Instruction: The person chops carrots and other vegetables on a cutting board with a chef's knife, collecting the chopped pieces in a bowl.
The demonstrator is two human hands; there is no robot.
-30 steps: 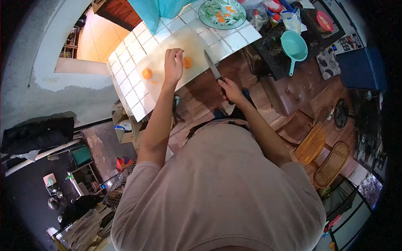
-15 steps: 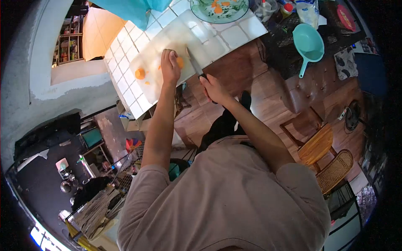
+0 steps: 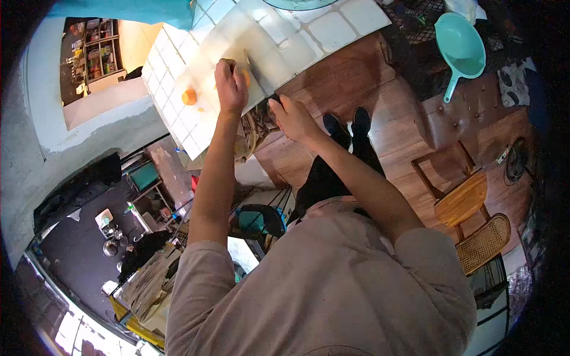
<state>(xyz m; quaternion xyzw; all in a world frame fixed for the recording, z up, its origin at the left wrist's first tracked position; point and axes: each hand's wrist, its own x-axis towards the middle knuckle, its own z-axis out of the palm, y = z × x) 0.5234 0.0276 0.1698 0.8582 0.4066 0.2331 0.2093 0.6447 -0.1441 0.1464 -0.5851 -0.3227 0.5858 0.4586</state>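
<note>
A translucent cutting board (image 3: 270, 50) lies on the white tiled counter (image 3: 351, 28). My left hand (image 3: 231, 86) is over the board, its fingers curled beside an orange piece (image 3: 246, 77), which it partly hides; whether the fingers touch it is unclear. My right hand (image 3: 291, 117) is wrapped round the dark handle of a knife (image 3: 256, 71), whose blade points up and left over the board, just right of that piece. Another orange chunk (image 3: 189, 97) lies left of my left hand, with a small bit (image 3: 200, 110) below it.
At the counter's far edge is part of a glass plate (image 3: 300, 3). A turquoise pan (image 3: 462, 47) rests on a dark rack at the right. A wooden chair (image 3: 460, 199) stands on the floor lower right. Turquoise cloth (image 3: 130, 12) hangs at the upper left.
The view has shifted, so the plate is now mostly out of frame. My left hand's fingers look more curled down. The knife is still in my right hand, its blade nearer the orange piece.
</note>
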